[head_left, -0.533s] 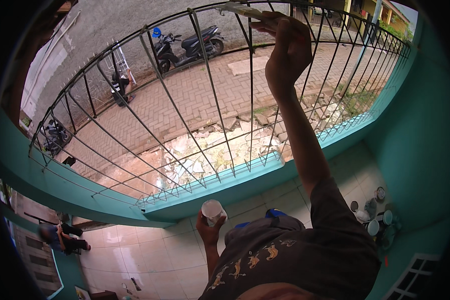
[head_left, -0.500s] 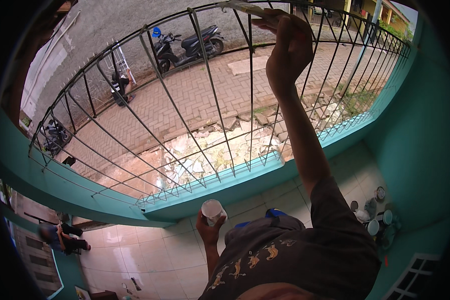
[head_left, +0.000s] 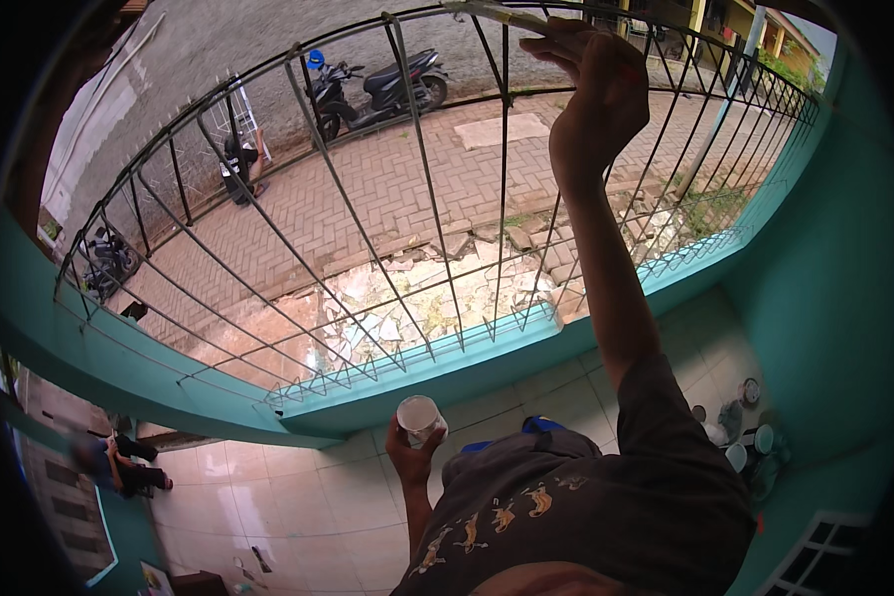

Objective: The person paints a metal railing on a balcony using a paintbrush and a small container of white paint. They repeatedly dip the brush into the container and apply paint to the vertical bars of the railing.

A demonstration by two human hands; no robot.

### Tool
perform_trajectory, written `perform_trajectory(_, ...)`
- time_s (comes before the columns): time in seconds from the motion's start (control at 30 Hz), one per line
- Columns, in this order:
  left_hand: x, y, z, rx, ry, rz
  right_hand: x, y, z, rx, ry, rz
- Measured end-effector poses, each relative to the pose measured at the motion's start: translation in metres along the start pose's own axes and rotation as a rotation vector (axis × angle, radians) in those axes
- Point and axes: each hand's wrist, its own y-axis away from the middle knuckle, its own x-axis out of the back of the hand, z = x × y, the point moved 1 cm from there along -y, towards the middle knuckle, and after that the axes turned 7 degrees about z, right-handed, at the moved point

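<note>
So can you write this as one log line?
left hand: holds white cup; right hand: raised, holds brush near metal grille top; beyond: parked motorbike

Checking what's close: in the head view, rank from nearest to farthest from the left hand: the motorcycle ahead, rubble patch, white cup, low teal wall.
From the left hand:
1. White cup, in its grasp.
2. Low teal wall, just ahead.
3. Rubble patch, outside, beyond that wall.
4. Motorcycle, farther ahead, across the paved lane.
</note>
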Motion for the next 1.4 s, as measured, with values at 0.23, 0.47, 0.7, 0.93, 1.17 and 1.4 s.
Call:
perform_trajectory(0.23, 0.002, 0.002, -0.003, -0.007, -0.013, 0.012, -0.002, -0.005, 0.006, -0.018, -0.004, 0.03)
perform_trajectory(0.47, 0.001, 0.001, 0.0, -0.011, -0.018, 0.028, -0.012, 0.002, 0.017, -0.021, -0.005, -0.049)
perform_trajectory(0.7, 0.002, 0.003, -0.003, -0.017, -0.007, 0.055, -0.012, 0.013, 0.009, -0.054, -0.053, -0.053)
perform_trajectory(0.93, 0.002, 0.005, -0.002, -0.015, 0.01, 0.065, -0.013, 0.012, 0.009, -0.112, -0.063, 0.044)
perform_trajectory(1.17, 0.004, 0.006, 0.001, -0.015, -0.007, 0.082, -0.023, 0.014, 0.023, -0.251, -0.059, 0.081)
perform_trajectory(1.4, 0.004, 0.005, -0.005, -0.006, 0.019, 0.095, -0.014, 0.013, 0.007, -0.283, -0.06, 0.103)
